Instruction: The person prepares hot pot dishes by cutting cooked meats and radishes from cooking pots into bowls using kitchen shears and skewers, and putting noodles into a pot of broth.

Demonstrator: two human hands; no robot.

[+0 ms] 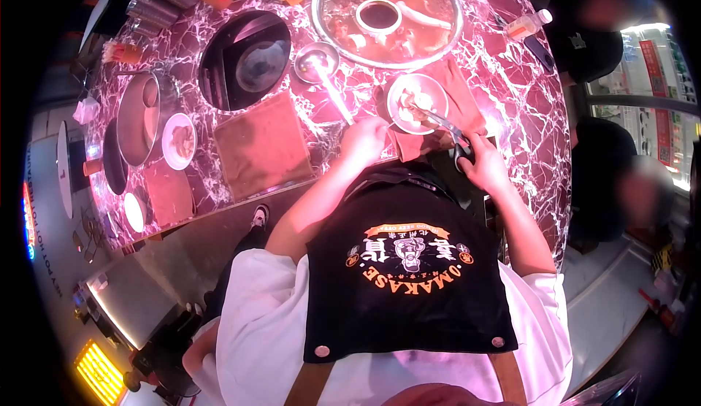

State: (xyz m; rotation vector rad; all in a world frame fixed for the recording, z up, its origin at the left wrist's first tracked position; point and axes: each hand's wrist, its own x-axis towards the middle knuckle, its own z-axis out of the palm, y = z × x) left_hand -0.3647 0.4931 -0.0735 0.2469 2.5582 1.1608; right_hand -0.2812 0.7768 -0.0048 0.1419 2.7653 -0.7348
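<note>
My left hand (364, 143) is closed around the end of a ladle's long handle. The metal ladle (317, 63) has its round bowl near the large pot. In my right hand (483, 163) is a pair of scissors (461, 147) with black handles. The blades reach into a white bowl (394, 120), among pale food pieces (415, 105). Under and beside that bowl lies a brown cloth (461, 92). Whether the blades grip a piece of food is too small to tell.
A wide pot (315, 23) of broth holds two round dark-filled cups. A dark round cooktop opening (219, 63) lies left, above a brown square mat (259, 143). Further left stand a metal pot (131, 132) and a small food bowl (179, 159). Two people sit at right; a bottle (527, 25) is nearby.
</note>
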